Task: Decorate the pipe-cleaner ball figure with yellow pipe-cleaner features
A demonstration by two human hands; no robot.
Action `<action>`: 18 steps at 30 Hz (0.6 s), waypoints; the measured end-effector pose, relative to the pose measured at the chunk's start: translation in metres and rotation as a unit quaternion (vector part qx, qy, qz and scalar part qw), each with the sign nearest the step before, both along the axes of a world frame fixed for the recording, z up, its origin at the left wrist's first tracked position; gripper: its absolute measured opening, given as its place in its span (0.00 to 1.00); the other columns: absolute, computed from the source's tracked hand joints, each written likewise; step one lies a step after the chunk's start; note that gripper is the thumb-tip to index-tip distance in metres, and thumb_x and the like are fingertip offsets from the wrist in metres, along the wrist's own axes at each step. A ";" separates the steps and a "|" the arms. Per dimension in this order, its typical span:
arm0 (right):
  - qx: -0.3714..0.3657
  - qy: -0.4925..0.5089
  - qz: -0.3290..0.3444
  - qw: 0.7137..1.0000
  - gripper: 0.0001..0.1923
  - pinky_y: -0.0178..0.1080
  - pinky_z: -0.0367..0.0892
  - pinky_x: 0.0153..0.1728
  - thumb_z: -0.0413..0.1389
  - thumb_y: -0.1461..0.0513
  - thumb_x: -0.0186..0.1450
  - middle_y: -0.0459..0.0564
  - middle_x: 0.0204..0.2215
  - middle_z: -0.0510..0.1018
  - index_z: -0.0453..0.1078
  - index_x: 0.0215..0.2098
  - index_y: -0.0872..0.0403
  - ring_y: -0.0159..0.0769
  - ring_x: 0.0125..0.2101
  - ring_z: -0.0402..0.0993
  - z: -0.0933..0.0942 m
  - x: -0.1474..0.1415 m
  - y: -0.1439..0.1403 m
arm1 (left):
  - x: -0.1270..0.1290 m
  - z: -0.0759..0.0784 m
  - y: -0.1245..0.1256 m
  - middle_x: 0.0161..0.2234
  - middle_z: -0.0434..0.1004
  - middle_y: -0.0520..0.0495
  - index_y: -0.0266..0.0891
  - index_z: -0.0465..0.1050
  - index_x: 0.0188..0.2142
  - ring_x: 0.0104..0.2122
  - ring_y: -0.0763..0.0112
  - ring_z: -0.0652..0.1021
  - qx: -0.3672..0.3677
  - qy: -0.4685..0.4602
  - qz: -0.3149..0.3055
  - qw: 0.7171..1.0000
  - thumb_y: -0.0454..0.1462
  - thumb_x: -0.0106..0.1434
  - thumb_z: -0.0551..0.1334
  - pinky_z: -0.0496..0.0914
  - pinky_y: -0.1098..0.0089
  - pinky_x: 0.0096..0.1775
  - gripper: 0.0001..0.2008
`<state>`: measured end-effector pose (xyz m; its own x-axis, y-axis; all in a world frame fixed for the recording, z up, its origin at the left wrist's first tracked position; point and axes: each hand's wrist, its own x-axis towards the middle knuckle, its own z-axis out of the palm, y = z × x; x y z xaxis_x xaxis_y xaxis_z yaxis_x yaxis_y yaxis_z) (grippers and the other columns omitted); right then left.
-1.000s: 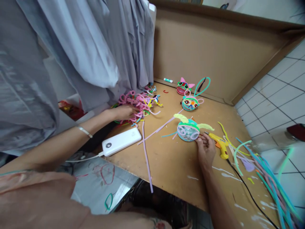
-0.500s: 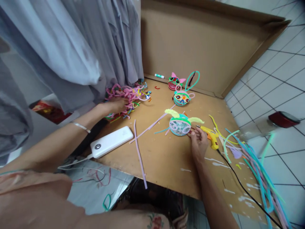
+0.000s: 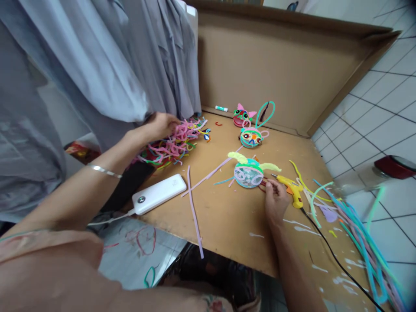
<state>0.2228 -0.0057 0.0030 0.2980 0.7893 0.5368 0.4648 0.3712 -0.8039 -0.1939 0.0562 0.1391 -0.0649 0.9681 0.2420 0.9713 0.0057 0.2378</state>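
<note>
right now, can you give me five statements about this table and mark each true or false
1. The bare left hand is at the tangled, mostly pink pile of fuzzy strands. True.
2. A thin white cable runs to the white rectangular power bank. True.
3. The bare right hand rests on the power bank. False: it is beside the round see-through craft head with yellow ears.
4. The yellow plastic glue gun lies left of the craft head. False: it lies to its right.
5. The small green-and-white tube lies near the brown cardboard panel. True.

On the table, the pipe-cleaner pile lies left, the glue gun right (ball ornament between).
</note>
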 end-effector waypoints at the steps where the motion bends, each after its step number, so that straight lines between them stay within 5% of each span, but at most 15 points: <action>1: 0.002 -0.003 0.003 1.000 0.15 0.42 0.75 0.37 0.55 0.53 0.64 0.54 0.34 0.81 0.76 0.37 0.56 0.38 0.33 0.77 0.000 0.000 0.000 | 0.007 0.008 0.004 0.46 0.81 0.42 0.29 0.76 0.50 0.44 0.63 0.78 0.029 -0.006 0.013 0.999 0.32 0.65 0.52 0.69 0.66 0.52 0.19; 6: -0.012 0.001 0.023 1.000 0.16 0.44 0.75 0.37 0.54 0.52 0.64 0.55 0.35 0.82 0.75 0.36 0.56 0.40 0.32 0.79 -0.004 0.001 0.002 | 0.027 0.026 0.047 0.47 0.80 0.41 0.26 0.73 0.49 0.45 0.72 0.76 0.132 -0.081 0.038 0.987 0.27 0.64 0.47 0.68 0.73 0.50 0.20; 13: -0.006 -0.057 -0.009 0.998 0.17 0.43 0.72 0.39 0.53 0.51 0.65 0.53 0.32 0.82 0.76 0.33 0.54 0.41 0.33 0.77 -0.002 0.002 0.002 | 0.032 -0.007 0.109 0.51 0.78 0.38 0.30 0.73 0.53 0.50 0.62 0.75 -0.047 -0.018 0.072 0.996 0.41 0.66 0.55 0.67 0.67 0.51 0.21; 18: -0.010 -0.080 -0.004 0.997 0.17 0.43 0.71 0.38 0.52 0.51 0.65 0.53 0.32 0.83 0.76 0.33 0.54 0.41 0.34 0.77 -0.003 0.002 0.003 | 0.030 -0.033 0.123 0.40 0.83 0.40 0.37 0.80 0.42 0.44 0.53 0.79 -0.196 0.038 0.039 0.979 0.50 0.52 0.68 0.71 0.66 0.44 0.23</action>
<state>0.2249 -0.0027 -0.0002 0.2163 0.7980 0.5626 0.5896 0.3525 -0.7267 -0.1643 0.1795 0.1061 -0.1396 0.9802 -0.1401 0.9790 0.1578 0.1290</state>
